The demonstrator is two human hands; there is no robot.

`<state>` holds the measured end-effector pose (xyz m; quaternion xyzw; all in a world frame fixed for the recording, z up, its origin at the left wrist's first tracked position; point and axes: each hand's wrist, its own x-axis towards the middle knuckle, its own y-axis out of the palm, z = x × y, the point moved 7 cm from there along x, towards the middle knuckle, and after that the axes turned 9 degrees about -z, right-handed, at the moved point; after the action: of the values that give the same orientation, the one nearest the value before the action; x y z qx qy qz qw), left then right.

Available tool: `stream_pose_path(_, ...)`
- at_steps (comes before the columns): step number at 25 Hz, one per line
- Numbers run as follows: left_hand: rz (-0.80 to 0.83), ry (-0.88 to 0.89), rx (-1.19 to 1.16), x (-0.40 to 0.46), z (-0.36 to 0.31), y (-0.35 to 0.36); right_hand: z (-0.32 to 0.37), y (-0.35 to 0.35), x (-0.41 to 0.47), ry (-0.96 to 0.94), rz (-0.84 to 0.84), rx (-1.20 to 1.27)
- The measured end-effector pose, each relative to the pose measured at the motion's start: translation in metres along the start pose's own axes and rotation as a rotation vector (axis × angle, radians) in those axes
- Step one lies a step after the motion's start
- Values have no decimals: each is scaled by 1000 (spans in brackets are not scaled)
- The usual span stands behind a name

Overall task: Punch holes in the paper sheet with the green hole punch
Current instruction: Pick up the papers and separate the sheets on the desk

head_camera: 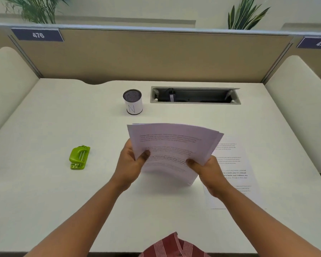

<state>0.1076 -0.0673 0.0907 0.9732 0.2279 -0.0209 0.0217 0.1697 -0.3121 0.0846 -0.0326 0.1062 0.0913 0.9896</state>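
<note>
Red striped cloth (174, 245) sat at bottom edge, closest to camera, both bare forearms reaching forward over the white counter (44, 182). Left hand (132, 164) gripped the left edge of a paper stack (172, 149), thumb on the printed face, fingers curled behind. Right hand (209, 173) gripped the stack's lower right edge the same way, thumb on front. Stack was held up off the counter, tilted toward the camera and bowed, several sheets fanned slightly at the top right corner. One loose sheet (233, 175) lay flat on the counter under and to the right of the right hand, printed text up, partly hidden by the stack and wrist. Green punch (79, 157) sat on the counter well to the left of the left hand, untouched, apart from all paper. Mesh cup (132, 102) with a white label marked "N" stood upright beyond the stack, just left of an open cable tray (195, 95) recessed in the counter. Tan divider (146, 56) behind carried tags 476 (37, 35) and 477 (315, 42); plants (246, 13) above it.
</note>
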Motion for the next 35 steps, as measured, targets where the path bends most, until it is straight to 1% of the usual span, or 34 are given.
stream_pose_path(2,5,-14,9,-3,6,1,-1,1,-2,-12,-10,-32)
stream_pose_path(6,25,-36,-45,-5,15,4,-3,3,-3,-32,30,-100)
stream_pose_path(8,45,-68,-14,-7,22,5,-10,2,-5,-17,33,-126)
stream_pose_path(11,77,-52,66,-5,25,5,-13,2,-8,-23,48,-115)
stream_pose_path(14,27,-40,129,-5,22,1,-12,2,-8,18,73,-123)
stream_pose_path(16,-38,-40,176,-3,23,-3,-15,-3,-4,64,111,-113)
stream_pose_path(17,-74,-44,196,-1,25,-7,-19,-11,0,86,103,-129)
stream_pose_path(18,-98,-56,205,1,27,-9,-23,-23,5,107,60,-163)
stream_pose_path(19,-117,-74,211,4,30,-11,-29,-40,11,130,-18,-210)
stream_pose_path(23,-148,-205,237,12,43,-12,-57,-127,23,243,-480,-331)
stream_pose_path(25,-151,-265,232,12,50,-11,-69,-161,21,320,-622,-481)
stream_pose_path(26,-150,-280,240,13,53,-11,-74,-174,21,368,-645,-591)
stream_pose_path(28,-156,-304,248,12,58,-12,-79,-188,20,450,-621,-757)
stream_pose_path(33,-167,-377,242,11,69,-8,-83,-195,27,546,-498,-977)
stream_pose_path(35,-174,-393,250,9,72,-9,-86,-194,30,553,-476,-1009)
